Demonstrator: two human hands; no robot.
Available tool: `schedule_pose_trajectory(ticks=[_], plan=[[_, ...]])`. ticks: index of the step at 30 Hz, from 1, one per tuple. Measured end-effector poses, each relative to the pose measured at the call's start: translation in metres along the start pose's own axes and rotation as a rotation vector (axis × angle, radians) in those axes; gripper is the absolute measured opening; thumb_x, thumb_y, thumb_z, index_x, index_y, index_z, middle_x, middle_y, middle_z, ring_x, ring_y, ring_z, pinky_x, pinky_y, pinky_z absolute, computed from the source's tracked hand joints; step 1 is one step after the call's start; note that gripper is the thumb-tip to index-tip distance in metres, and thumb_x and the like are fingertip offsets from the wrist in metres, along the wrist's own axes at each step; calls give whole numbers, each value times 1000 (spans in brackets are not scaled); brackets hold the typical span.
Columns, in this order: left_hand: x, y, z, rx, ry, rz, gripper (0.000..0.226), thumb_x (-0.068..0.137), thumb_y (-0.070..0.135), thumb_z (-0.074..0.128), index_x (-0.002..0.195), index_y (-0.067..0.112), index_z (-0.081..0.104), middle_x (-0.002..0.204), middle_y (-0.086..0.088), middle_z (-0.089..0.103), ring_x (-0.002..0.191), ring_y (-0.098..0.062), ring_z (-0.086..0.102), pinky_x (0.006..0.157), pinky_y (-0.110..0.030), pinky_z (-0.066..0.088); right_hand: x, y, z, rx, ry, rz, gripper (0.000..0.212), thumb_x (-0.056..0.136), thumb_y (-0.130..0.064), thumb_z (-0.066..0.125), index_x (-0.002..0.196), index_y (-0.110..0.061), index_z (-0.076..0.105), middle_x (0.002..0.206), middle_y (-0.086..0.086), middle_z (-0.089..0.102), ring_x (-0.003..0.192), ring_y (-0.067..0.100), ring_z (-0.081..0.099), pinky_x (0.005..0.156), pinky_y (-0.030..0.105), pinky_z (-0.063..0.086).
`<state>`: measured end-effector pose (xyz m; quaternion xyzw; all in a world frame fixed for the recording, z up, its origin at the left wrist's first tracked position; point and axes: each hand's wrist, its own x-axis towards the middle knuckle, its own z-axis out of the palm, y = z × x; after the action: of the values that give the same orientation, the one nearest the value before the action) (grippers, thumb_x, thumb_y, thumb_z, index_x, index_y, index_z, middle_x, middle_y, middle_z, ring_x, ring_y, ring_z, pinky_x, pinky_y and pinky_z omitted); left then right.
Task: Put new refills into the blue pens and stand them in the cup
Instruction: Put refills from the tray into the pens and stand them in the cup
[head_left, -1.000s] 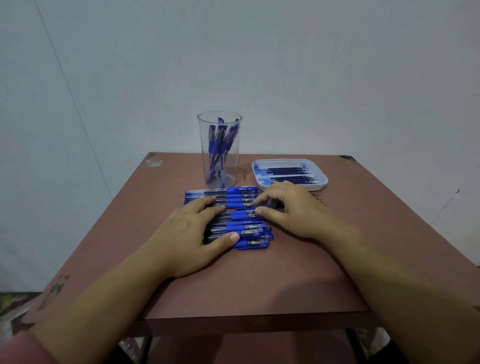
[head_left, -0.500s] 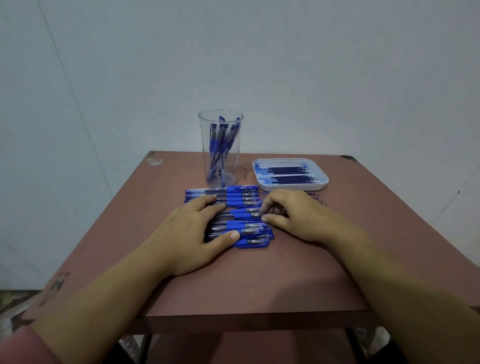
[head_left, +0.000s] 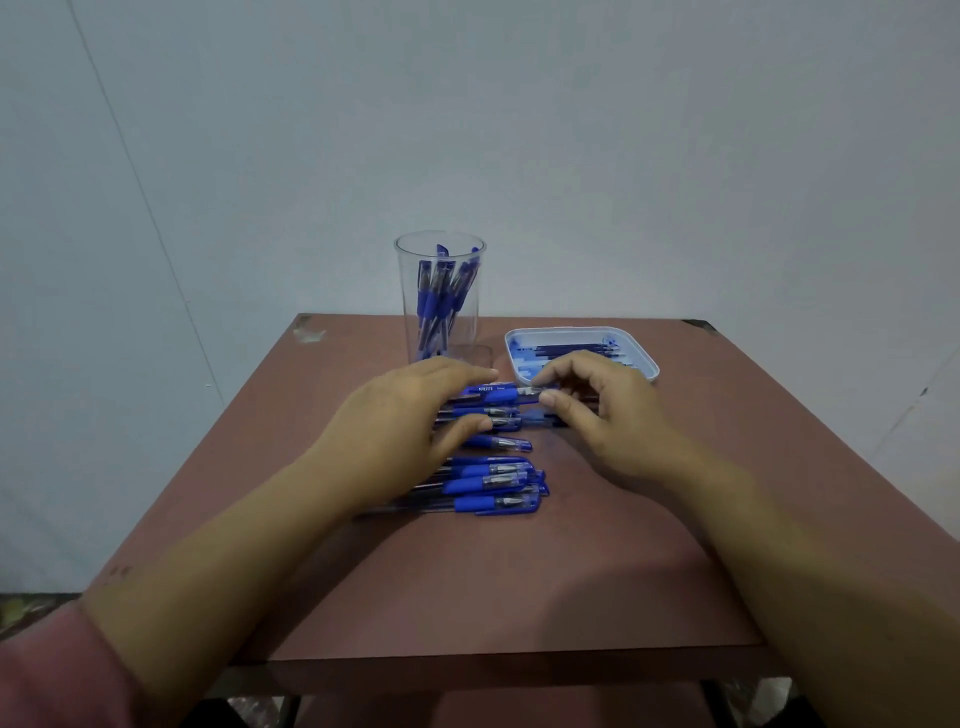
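Just in front of the cup (head_left: 440, 301), the right hand (head_left: 597, 415) pinched a blue, white-lettered pen (head_left: 498, 394); the left hand (head_left: 400, 421) lay flat, fingers straight, over the pen row (head_left: 488, 483).

White lettering is printed on the blue barrel of the farthest pen (head_left: 500, 396) in the row. It can be read roughly as "KRERTI", though the letters are soft. It is followed by smaller print that is too blurred to be made out.
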<state>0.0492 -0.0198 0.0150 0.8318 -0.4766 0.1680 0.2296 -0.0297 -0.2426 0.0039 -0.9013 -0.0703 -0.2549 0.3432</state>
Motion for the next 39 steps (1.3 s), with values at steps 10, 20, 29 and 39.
schedule_pose_trajectory(ticks=[10,20,29,39], plan=[[8,-19,17,-226,80,-21,27,87,29,69,114,34,68,95,21,67,83,4,62,75,-21,53,6,4,14,-9,59,-119,20,89,-19,68,102,-32,61,90,-16,63,81,9,61,73,25,52],[4,-22,27,-171,55,33,31,95,39,47,126,45,51,94,21,57,80,-3,57,67,-28,52,6,6,14,-6,84,-160,21,87,-14,69,102,-28,67,90,-27,62,87,-2,63,74,17,51],[1,-16,26,-124,-17,74,43,98,30,42,139,43,46,85,28,49,77,2,51,68,-12,40,0,2,7,20,42,-137,17,86,-12,69,100,-20,72,90,-22,66,88,2,65,77,24,54],[-2,-25,23,-67,63,107,43,96,39,40,139,45,43,86,15,58,72,-5,54,61,-22,49,-6,6,-17,-79,-45,-4,8,86,-15,72,89,-21,69,88,-15,66,84,1,61,73,9,44]])
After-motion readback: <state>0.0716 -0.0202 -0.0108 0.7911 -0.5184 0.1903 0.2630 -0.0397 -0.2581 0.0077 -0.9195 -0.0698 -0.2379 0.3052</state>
